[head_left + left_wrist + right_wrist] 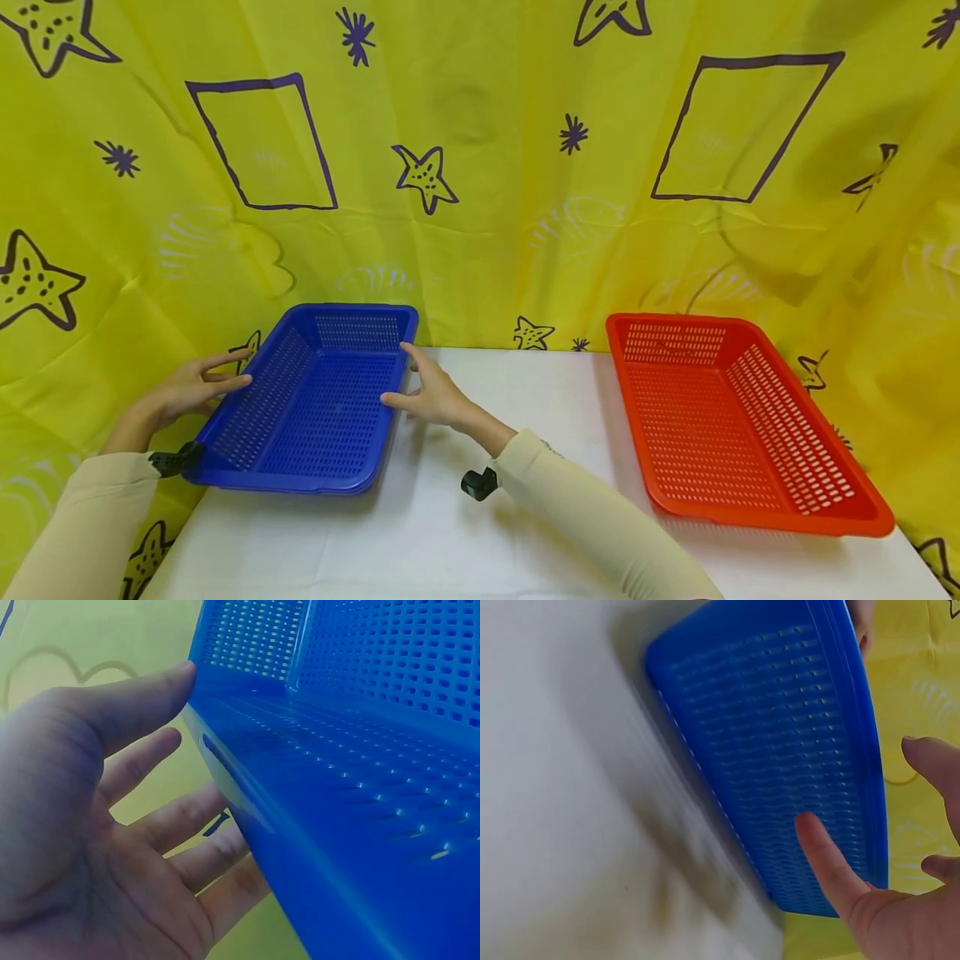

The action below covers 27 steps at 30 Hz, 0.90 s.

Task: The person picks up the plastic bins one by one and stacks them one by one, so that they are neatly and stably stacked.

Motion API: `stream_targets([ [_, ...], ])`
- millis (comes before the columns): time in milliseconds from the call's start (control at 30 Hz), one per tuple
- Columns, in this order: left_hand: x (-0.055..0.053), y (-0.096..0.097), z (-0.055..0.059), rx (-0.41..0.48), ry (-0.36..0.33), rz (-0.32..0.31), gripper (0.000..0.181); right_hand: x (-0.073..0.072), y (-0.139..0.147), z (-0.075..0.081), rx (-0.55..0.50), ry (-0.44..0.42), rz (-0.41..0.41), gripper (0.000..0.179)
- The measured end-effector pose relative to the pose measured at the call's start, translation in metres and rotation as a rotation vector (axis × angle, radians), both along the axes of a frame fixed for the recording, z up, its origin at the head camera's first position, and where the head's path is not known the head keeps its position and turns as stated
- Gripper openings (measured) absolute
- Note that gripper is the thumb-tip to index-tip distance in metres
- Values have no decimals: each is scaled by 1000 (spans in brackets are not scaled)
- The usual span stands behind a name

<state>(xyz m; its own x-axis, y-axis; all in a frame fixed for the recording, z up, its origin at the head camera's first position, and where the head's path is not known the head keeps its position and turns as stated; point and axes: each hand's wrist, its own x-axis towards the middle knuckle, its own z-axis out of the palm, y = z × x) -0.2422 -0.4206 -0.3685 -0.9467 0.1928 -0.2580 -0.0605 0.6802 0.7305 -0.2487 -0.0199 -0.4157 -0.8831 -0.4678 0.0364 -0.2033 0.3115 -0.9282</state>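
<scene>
A blue perforated plastic basket [322, 417] sits at the left of the white table, between both hands. On its left side is my left hand [187, 390], fingers spread and fairly straight. In the left wrist view the thumb tip [184, 673] is right at the basket's rim, with the other fingers along the outside. My right hand [435, 392] is at the right rim with thumb and fingers spread apart. The right wrist view shows one extended finger [821, 855] overlapping the basket's perforated outer wall [757, 742]. Nothing lies inside the basket.
A red perforated basket [720, 433] stands at the right end of the white table [480, 550]. Behind and beside the table hangs a yellow curtain [480, 250] with dark starfish drawings. Dark camera mounts [478, 483] stick out at the sleeve cuffs.
</scene>
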Motion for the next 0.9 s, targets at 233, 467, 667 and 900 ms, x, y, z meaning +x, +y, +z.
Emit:
stream_targets([
  [233,0,-4,-2,52,-12,7,75,2,-6,-3,-195,-170,-15,88],
  [467,0,-6,-3,81,0,1,66,1,-11,-6,-254,-205,-30,84],
  [667,0,-6,-3,84,-4,-9,64,0,-12,-7,-252,-219,-37,83],
  [900,-3,-6,-3,82,-8,-3,64,-1,-11,-4,-227,-224,-42,82],
])
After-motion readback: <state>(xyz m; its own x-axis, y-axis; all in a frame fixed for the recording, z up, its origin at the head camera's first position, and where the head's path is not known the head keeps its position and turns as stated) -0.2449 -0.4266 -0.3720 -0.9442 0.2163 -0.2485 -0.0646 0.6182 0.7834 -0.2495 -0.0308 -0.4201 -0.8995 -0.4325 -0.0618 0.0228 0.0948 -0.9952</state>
